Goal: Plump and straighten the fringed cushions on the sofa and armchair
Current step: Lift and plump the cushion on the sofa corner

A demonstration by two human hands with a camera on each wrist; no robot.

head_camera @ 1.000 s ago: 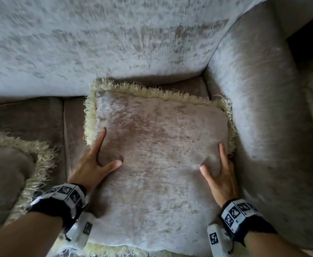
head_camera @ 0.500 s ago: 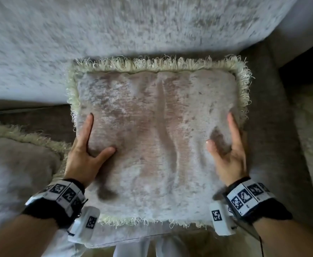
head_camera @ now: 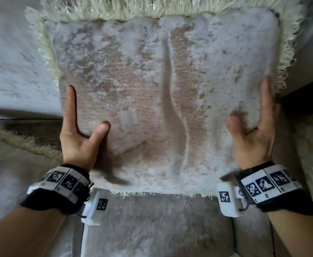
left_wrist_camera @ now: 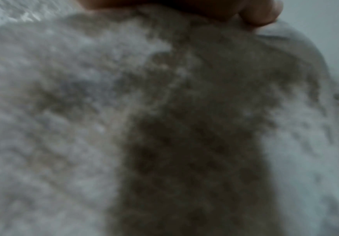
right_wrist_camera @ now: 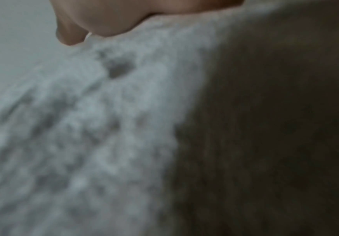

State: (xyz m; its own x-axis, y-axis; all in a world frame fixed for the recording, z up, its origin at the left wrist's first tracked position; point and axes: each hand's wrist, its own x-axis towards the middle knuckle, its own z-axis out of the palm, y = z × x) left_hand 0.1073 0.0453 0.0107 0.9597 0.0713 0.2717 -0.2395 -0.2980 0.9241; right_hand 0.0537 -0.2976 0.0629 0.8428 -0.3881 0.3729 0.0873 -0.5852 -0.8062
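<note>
A beige velvet fringed cushion (head_camera: 152, 89) fills the head view, held up off the sofa seat with its face toward me and a long crease down its middle. My left hand (head_camera: 86, 110) grips its left edge, thumb on the front and index finger along the side. My right hand (head_camera: 248, 104) grips the right edge the same way. The other fingers are hidden behind the cushion. Both wrist views are blurred: the left shows a thumb tip (left_wrist_camera: 263, 14) on cushion fabric (left_wrist_camera: 124, 111), the right a thumb (right_wrist_camera: 96, 20) on the fabric (right_wrist_camera: 104, 127).
A second fringed cushion (head_camera: 12, 143) lies on the seat at the left. The pale sofa back (head_camera: 12, 62) stands behind, the sofa arm (head_camera: 311, 145) is at the right, and the seat (head_camera: 152, 229) lies below the held cushion.
The cushion has come up from the seat corner by the sofa arm, toward me. Both hands rose with it, keeping their hold on its sides.
</note>
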